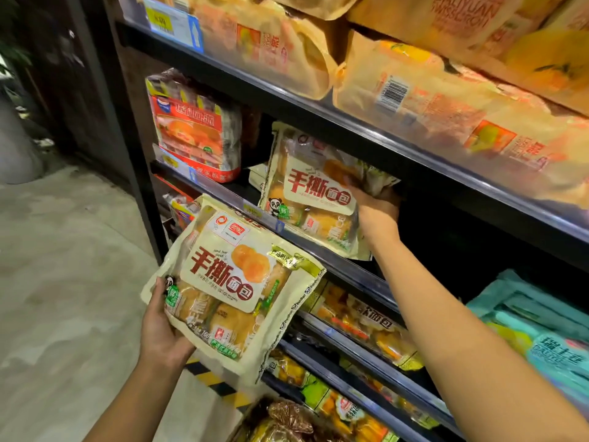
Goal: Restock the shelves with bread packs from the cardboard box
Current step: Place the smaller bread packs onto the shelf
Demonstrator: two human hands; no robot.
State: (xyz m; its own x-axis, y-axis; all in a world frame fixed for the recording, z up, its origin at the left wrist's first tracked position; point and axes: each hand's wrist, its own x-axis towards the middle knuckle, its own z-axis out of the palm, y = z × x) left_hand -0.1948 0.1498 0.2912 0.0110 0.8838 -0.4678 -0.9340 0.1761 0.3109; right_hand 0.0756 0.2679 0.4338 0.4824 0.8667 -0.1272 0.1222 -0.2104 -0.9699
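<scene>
**Two bread packs: one at the shelf, one waiting**

Two matching cream film packs are in play. Left hand (162, 333), at 7 o'clock of the view, holds the waiting pack (229, 288) by its lower-left corner, thumb on the face and fingers underneath. Right hand (376, 212) grips the shelved pack (312, 193) from its 3 o'clock edge, fingers curled behind it, tilting it over the middle shelf (357, 277). Both packs look light, puffy and soft, with slick, crinkly film, and the buns would likely crush. Hold by a sealed border or support from below, never squeezing the centre. No cardboard box is in view
</scene>
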